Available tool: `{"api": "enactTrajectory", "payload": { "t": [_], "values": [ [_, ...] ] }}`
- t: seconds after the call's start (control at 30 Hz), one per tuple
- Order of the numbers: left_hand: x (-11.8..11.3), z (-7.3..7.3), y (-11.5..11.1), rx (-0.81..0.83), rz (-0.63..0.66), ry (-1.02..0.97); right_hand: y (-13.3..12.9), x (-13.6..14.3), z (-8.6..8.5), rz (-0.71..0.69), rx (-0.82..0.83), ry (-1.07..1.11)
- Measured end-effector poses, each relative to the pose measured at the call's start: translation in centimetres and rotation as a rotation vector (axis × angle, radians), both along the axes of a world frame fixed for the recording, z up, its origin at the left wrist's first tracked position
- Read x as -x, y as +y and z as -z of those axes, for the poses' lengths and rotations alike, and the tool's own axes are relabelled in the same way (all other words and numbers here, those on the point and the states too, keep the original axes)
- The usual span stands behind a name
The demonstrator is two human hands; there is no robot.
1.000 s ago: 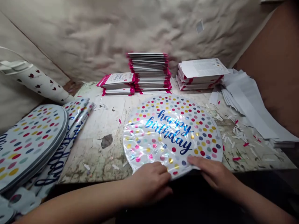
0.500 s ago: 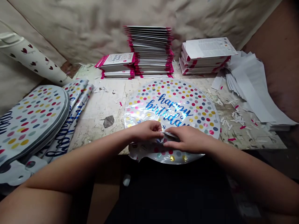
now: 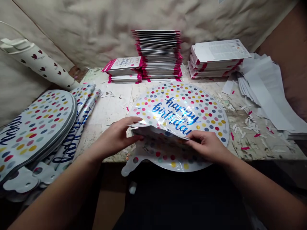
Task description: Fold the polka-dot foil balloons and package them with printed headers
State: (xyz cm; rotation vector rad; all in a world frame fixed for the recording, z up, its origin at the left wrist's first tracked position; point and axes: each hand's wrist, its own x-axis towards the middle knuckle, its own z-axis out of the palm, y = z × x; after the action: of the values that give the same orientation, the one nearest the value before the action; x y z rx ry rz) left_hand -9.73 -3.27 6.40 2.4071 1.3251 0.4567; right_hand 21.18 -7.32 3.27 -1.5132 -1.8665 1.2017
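A flat, uninflated foil balloon [image 3: 165, 102] lies in front of me, white with coloured dots and blue "happy birthday" lettering. Its lower part is folded up into a raised crease across the middle, and its tail tab hangs over the table's front edge. My left hand [image 3: 117, 137] is around the left end of the crease, fingers on top and thumb below. At the crease's right end, my right hand [image 3: 206, 145] pinches the foil between thumb and fingers.
Flat dotted balloons [image 3: 40, 118] are stacked at left beside folded ones [image 3: 83, 105]. A heart-patterned tumbler [image 3: 43, 62] stands behind them. Pink-edged card packs [image 3: 158, 54] and white-topped packs [image 3: 218, 54] line the back. White sheets [image 3: 271, 89] and paper scraps [image 3: 249, 124] lie right.
My hands have moved apart along the crease, the left one going left and the right one slightly right. The fold has spread wider and the tail tab now shows. The view shifted slightly.
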Motion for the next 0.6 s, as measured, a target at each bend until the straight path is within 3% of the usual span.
{"api": "enactTrajectory", "payload": {
  "t": [0.1,0.17,0.27,0.43,0.6],
  "values": [
    [-2.1,1.6,-2.8,-0.564,-0.103,-0.105,0.4,0.2,0.6,0.063,0.087,0.124],
    [-3.5,2.1,-4.5,-0.8,0.036,-0.135,0.6,0.4,1.0,0.077,0.127,0.216],
    [-5.5,2.0,-5.1,-0.749,0.244,0.009,0.8,0.5,1.4,0.06,0.184,0.318],
    [-6.9,1.7,-4.3,-0.619,0.239,0.381,1.0,0.4,1.6,0.088,0.385,0.514],
    [-5.1,3.1,-7.4,-0.482,0.22,0.505,2.0,0.0,2.1,0.31,0.404,0.652]
  ]
}}
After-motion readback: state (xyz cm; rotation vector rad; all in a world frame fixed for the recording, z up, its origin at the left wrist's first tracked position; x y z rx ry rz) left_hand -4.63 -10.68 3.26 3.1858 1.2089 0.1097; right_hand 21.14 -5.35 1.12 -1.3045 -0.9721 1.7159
